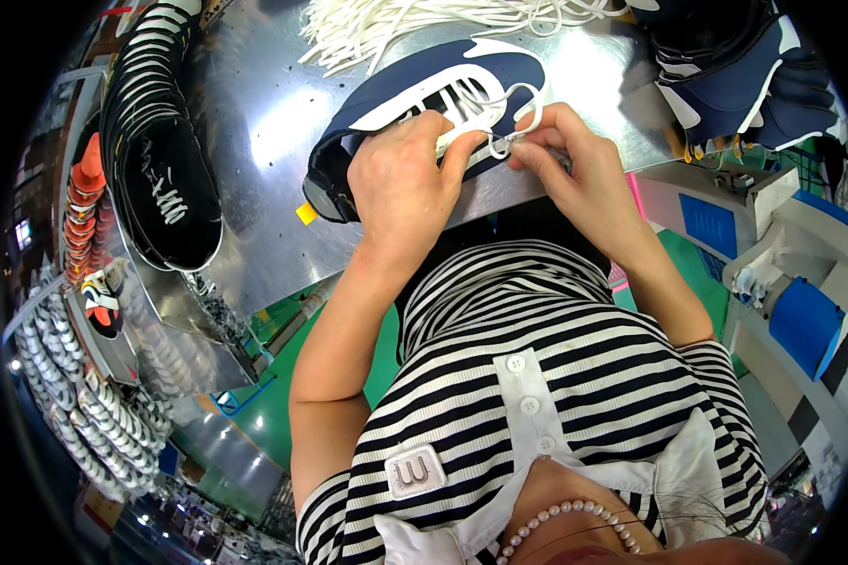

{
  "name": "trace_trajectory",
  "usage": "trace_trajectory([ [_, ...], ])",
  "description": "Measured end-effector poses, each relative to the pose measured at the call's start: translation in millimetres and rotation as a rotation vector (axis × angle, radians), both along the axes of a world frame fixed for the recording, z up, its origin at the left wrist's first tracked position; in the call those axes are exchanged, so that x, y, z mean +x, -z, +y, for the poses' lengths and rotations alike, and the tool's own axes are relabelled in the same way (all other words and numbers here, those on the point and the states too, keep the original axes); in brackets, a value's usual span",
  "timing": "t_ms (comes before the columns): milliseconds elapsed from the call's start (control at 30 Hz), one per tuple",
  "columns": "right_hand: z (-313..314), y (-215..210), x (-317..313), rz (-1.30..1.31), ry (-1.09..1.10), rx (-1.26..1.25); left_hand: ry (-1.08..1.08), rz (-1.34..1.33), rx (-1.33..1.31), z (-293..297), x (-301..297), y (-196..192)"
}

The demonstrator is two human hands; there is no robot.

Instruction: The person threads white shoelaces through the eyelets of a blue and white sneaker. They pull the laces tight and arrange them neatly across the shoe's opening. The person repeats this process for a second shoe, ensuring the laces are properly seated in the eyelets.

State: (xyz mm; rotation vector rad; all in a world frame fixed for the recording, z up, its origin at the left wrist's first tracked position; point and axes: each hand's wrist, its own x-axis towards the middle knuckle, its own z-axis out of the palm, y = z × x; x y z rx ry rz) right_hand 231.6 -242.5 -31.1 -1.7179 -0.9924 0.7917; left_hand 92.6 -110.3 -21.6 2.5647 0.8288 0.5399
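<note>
A navy-blue shoe upper (pixel 372 102) with white trim lies on the metal table, its heel opening to the left and its toe to the right. My left hand (pixel 400 174) is closed on its near side, thumb and fingers pressed at the white eyelet strip. A white shoelace (pixel 521 91) runs across the eyelets and loops over the toe. Close to the eyelets, my right hand (pixel 579 160) pinches the lace between thumb and forefinger. My left fingers hide part of the lacing, so which eyelet the lace passes through cannot be made out.
A heap of loose white laces (pixel 377 28) lies at the table's far edge. Nested black shoe uppers (pixel 174 202) form a long row at the left. More navy uppers (pixel 725 99) are piled at the right. The metal table (pixel 273 235) ends just before my body.
</note>
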Motion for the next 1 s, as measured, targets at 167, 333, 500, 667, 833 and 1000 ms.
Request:
trace_trajectory([
  [167, 4.5, -0.3, 2.6, -0.012, -0.023, -0.012, 0.004, -0.024, 0.011, 1.4, -0.6, 1.3],
  [333, 6.0, -5.2, 3.8, -0.026, -0.017, -0.041, 0.0, -0.001, -0.026, 0.8, -0.3, 0.3],
  [500, 8.2, -6.0, 5.0, -0.045, -0.023, -0.091, 0.06, -0.027, -0.027, 1.8, -1.1, -2.4],
  [667, 28.7, 3.2, -11.0, -0.318, -0.026, -0.099, 0.186, -0.116, 0.019, -0.8, -6.3, 5.4],
  [833, 16.5, 7.4, 1.6, -0.174, -0.123, -0.042, 0.215, -0.072, 0.106, 2.8, -15.8, 0.7],
  [1000, -13.6, -31.8, 48.7, -0.388, 0.086, -0.085, 0.263, -0.111, 0.286, 0.9, -28.9, 1.3],
])
